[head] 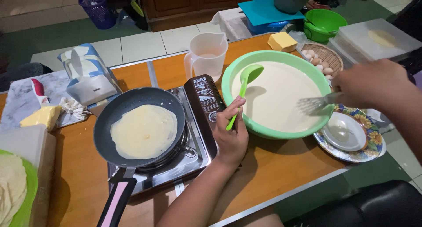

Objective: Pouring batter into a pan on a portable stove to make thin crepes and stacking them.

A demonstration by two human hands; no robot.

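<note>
Left hand (pixel 231 135) grips bright green plastic ladle (pixel 244 91), scoop resting over pale batter (pixel 281 99) in wide mint-green plastic bowl (pixel 246 121). Right hand (pixel 373 84) closed around wire whisk (pixel 314 105), tines in batter. Thin crepe (pixel 143 131) lies in dark round frying pan (pixel 132 104) on portable gas stove (pixel 193 152).

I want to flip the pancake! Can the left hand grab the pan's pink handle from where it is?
Probably yes. The left hand holds a green ladle beside the stove, and the pink handle sticks out toward the person with nothing lying across the way. The hand would likely need to let go of the ladle first.
</note>
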